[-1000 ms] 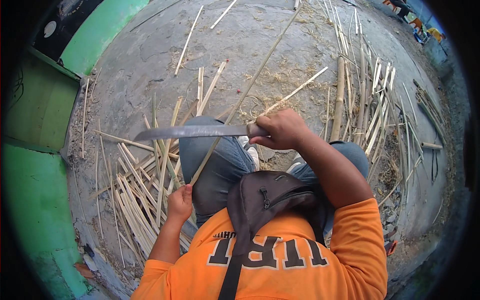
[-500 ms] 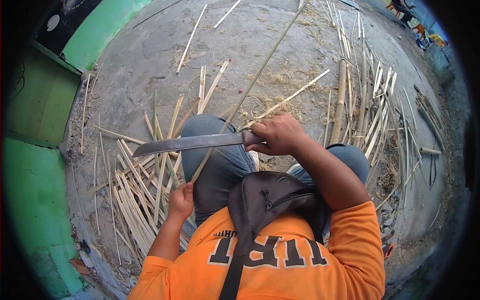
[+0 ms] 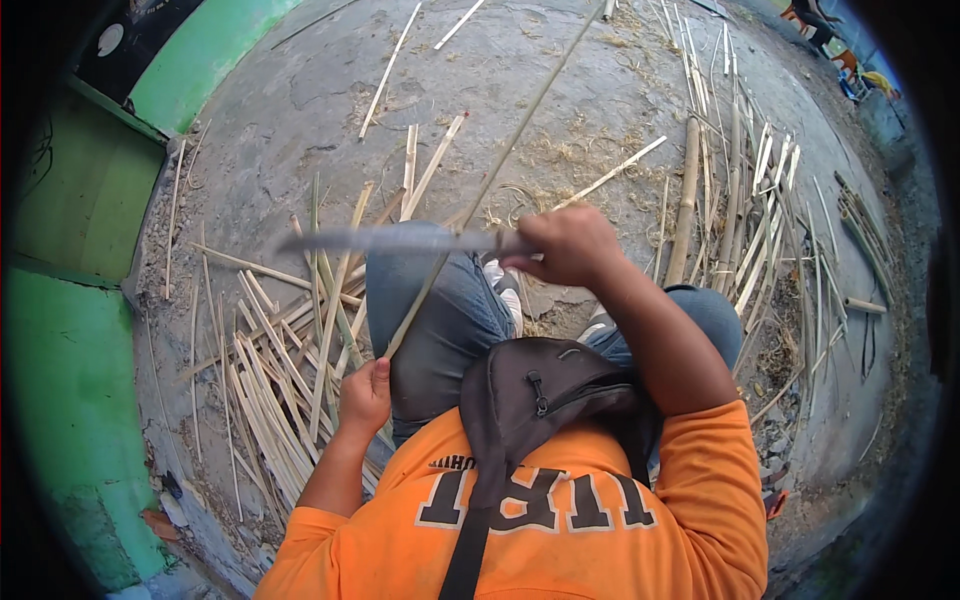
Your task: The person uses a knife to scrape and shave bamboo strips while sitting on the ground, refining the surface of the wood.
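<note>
Gripping machete (image 3: 400, 240) in right hand (image 3: 570, 246), strip (image 3: 498, 170) in left hand (image 3: 366, 397); dark lettering (image 3: 588, 506) on shirt (image 3: 710, 480).

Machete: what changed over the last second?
The right hand brought the machete toward the torso, then back away along the bamboo strip; it's motion-blurred now. Nothing newly grasped or released. Same: left hand gripping the strip's near end, strip pile at left.
</note>
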Tool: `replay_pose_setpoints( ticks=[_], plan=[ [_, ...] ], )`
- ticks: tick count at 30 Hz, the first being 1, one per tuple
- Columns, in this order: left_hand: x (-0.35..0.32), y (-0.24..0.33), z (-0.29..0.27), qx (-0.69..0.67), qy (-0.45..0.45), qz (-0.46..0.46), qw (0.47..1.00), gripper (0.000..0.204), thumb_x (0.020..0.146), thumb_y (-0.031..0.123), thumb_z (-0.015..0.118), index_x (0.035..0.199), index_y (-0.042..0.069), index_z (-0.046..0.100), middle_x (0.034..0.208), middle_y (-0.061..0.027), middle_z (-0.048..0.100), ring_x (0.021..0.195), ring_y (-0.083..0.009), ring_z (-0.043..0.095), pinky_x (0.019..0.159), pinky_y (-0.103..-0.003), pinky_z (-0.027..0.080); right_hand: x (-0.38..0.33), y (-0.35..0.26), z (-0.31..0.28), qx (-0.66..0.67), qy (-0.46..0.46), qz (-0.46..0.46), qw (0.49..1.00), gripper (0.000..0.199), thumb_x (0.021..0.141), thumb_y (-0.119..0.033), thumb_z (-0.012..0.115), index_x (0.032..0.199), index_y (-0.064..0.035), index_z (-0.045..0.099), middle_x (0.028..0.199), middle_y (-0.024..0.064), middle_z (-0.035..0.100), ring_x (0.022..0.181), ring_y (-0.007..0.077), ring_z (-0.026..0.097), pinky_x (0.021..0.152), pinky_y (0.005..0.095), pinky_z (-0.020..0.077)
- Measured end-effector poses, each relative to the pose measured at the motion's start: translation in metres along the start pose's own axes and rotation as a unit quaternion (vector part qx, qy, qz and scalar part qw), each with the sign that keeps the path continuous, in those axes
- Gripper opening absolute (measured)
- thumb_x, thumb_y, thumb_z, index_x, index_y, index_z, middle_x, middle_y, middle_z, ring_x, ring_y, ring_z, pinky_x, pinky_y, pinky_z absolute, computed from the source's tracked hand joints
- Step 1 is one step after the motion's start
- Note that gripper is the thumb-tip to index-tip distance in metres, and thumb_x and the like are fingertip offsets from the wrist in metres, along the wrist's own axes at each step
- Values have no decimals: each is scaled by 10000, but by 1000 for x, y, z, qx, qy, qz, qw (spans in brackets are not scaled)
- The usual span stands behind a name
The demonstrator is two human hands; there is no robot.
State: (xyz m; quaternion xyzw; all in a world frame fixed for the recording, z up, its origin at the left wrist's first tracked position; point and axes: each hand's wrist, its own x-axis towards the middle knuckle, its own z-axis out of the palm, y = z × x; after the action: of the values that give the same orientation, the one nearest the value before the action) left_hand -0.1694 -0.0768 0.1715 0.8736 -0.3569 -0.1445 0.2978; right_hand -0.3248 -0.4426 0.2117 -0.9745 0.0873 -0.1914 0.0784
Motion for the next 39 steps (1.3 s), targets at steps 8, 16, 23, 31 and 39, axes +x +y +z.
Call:
replay_pose_setpoints(
  ticks=[8,16,23,31,39],
  plan=[
    [0,-8,-4,16,-8,15,1000,643,1103,535,433,811,-10,611,700,-280,606,746,-541,608,639,-539,476,-3,-12,-5,27,-75,7,997,576,939,-696,595,877,-124,615,691,123,688,644,366,703,579,486,531],
    [9,4,-2,8,-4,18,1000,642,1103,535,428,803,-8,591,695,-283,594,727,-547,589,624,-548,454,0,32,-7,9,-19,34,999,523,912,-639,680,821,-133,590,662,93,643,627,362,674,575,474,498],
    [8,-1,1,5,6,38,999,647,1108,534,412,799,-6,588,700,-286,597,728,-547,591,623,-550,453,0,-8,1,-3,-74,-42,996,597,917,-746,588,870,-153,638,713,88,693,654,327,713,589,461,531],
    [9,9,-6,4,-6,-4,1000,641,1112,527,411,818,-10,602,702,-280,602,725,-540,597,630,-543,461,0,31,-2,-35,-8,67,997,543,887,-686,676,861,-145,629,701,103,686,652,352,708,599,495,540],
    [8,0,-1,2,3,23,1000,642,1113,525,411,824,-15,604,707,-271,599,742,-534,600,642,-539,465,-1,-3,-1,-21,-55,-20,998,544,908,-678,655,863,-138,605,692,88,677,655,330,706,603,469,529]
  ],
)
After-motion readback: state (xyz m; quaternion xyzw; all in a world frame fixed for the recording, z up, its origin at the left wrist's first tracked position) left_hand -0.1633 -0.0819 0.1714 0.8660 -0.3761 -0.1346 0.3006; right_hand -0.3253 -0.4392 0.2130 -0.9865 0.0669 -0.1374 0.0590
